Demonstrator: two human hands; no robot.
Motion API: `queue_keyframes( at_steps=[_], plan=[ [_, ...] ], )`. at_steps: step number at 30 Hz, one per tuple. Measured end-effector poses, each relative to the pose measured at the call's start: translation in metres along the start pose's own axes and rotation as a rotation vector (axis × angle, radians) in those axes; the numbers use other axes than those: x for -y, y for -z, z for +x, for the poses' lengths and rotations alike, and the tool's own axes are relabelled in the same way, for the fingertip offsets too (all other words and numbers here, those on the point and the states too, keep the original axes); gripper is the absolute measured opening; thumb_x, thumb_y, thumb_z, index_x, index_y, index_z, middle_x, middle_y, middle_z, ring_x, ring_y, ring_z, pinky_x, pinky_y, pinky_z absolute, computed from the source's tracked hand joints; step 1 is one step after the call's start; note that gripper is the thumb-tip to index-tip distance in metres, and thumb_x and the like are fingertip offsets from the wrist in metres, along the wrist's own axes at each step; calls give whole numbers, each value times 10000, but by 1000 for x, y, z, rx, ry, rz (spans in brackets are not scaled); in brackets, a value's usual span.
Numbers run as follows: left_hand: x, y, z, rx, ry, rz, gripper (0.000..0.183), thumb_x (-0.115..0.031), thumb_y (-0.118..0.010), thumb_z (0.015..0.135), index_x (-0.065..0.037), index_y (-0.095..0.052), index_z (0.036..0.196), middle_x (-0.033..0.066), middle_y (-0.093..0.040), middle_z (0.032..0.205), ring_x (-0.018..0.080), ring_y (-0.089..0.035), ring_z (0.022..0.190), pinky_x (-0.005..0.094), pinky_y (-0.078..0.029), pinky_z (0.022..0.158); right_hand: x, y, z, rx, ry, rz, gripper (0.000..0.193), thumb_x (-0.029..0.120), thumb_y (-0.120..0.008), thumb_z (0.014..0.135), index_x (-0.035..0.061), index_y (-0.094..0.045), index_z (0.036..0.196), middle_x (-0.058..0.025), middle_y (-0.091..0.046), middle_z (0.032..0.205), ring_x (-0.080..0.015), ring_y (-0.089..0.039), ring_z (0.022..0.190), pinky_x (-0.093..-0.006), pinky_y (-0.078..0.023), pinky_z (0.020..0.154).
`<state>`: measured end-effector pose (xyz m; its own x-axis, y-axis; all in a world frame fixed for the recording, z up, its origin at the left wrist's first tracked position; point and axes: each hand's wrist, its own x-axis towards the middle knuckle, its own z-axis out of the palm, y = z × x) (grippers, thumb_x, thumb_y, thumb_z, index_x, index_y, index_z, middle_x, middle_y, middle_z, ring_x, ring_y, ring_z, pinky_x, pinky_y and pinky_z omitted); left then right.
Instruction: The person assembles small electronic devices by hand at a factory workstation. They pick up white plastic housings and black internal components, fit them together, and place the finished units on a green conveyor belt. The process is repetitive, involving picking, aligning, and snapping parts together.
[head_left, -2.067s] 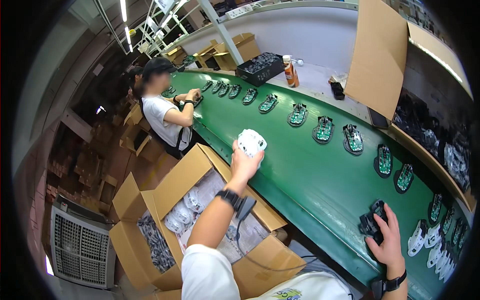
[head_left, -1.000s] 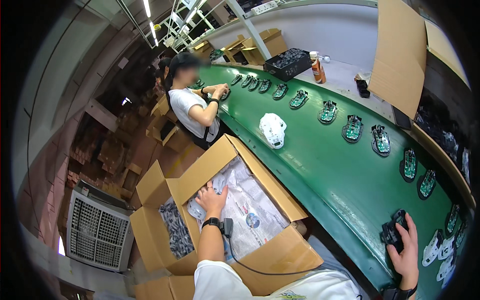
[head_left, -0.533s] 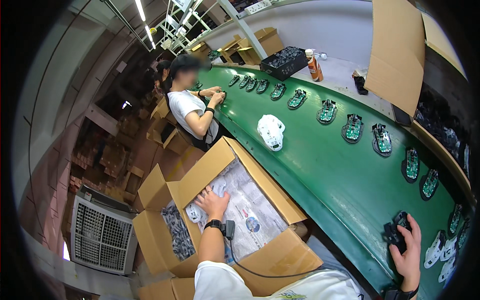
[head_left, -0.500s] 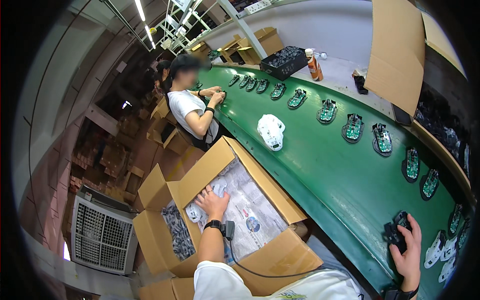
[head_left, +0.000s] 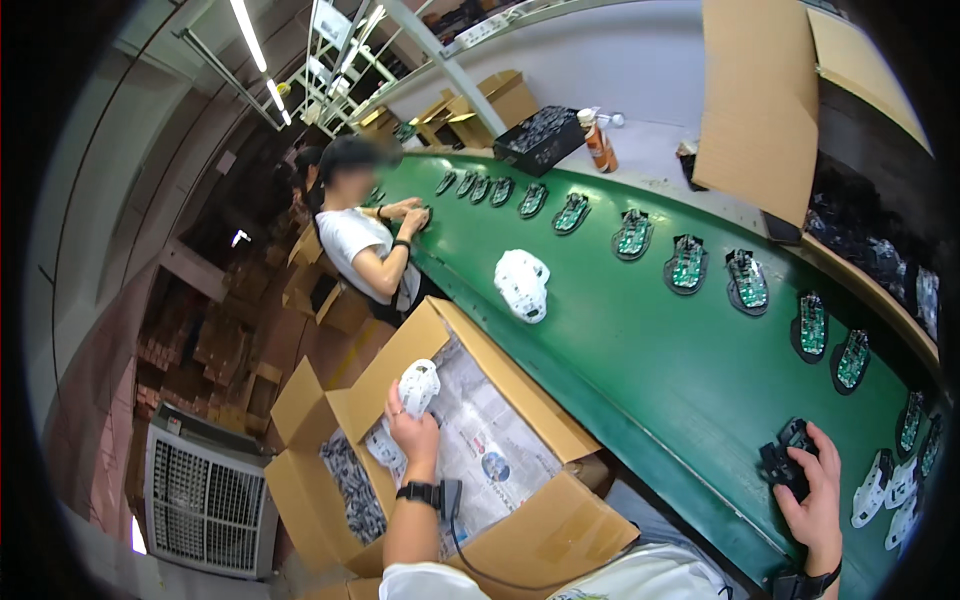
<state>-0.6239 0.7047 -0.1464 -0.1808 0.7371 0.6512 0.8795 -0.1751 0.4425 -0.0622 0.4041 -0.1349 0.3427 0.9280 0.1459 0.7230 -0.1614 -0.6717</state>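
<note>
Above an open cardboard box (head_left: 540, 400), my left hand (head_left: 414, 436) pinches a white plastic mouse shell (head_left: 421, 384). Inside that box, more white shells (head_left: 384, 446) lie beside printed paper (head_left: 500, 440). Over the green conveyor belt (head_left: 620, 370), at its near right, my right hand (head_left: 820, 492) has its fingers around a black plastic mouse part (head_left: 786, 464). Several white pieces (head_left: 872, 490) lie just right of that hand. A stack of white shells (head_left: 522, 286) sits on the belt's near side. Mouse bases with green circuit boards (head_left: 686, 264) form a row along the far side.
A second box (head_left: 300, 490) holding grey parts stands left of the first. At the belt's far left, a person (head_left: 362, 240) handles a small part. A black bin (head_left: 540, 140) and an orange bottle (head_left: 598, 146) stand behind the belt. A cable runs from my left wrist.
My left hand has risen out of the box with a white mouse shell in its fingers. My right hand stays around the black part. The whole view has shifted slightly.
</note>
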Motion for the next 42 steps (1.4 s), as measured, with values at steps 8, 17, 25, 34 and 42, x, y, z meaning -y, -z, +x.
queue_keyframes(
  at_steps=[8,17,25,34,42],
  plan=[
    [-188,-89,7,294,-965,108,632,-31,-639,825,-166,-574,1439,169,-620,1211,354,-630,1151,453,-547,914,-1,-3,1,-33,-13,23,521,151,-782,660,29,-686,1158,-224,-508,1493,-443,-443,1388,-515,-342,1160],
    [-171,-164,64,705,-656,575,972,-239,-676,876,-103,-121,1663,264,-456,1482,417,-491,1327,583,-405,1073,-5,-8,10,-47,22,20,498,164,-801,667,48,-694,1140,-218,-524,1476,-436,-457,1372,-512,-343,1154],
    [-159,-47,40,598,-417,-93,690,-333,-752,855,-19,-532,1428,290,-554,1406,436,-521,1313,466,-410,1129,-8,-7,2,-23,-17,-29,494,84,-710,697,13,-632,1180,-235,-456,1542,-437,-414,1429,-497,-303,1195],
    [57,39,-17,321,188,869,931,-552,-798,777,-5,-495,1467,275,-576,1405,451,-460,1367,506,-356,1157,-11,-11,8,16,20,6,510,10,-667,716,15,-598,1221,-228,-412,1575,-419,-372,1472,-473,-271,1219],
    [65,11,-21,265,361,930,1090,-732,-709,784,-68,-369,1579,237,-384,1595,508,-284,1463,601,-268,1201,-6,-12,12,-26,-4,-12,487,80,-704,693,16,-627,1170,-242,-458,1529,-442,-419,1418,-505,-311,1189]
  ],
)
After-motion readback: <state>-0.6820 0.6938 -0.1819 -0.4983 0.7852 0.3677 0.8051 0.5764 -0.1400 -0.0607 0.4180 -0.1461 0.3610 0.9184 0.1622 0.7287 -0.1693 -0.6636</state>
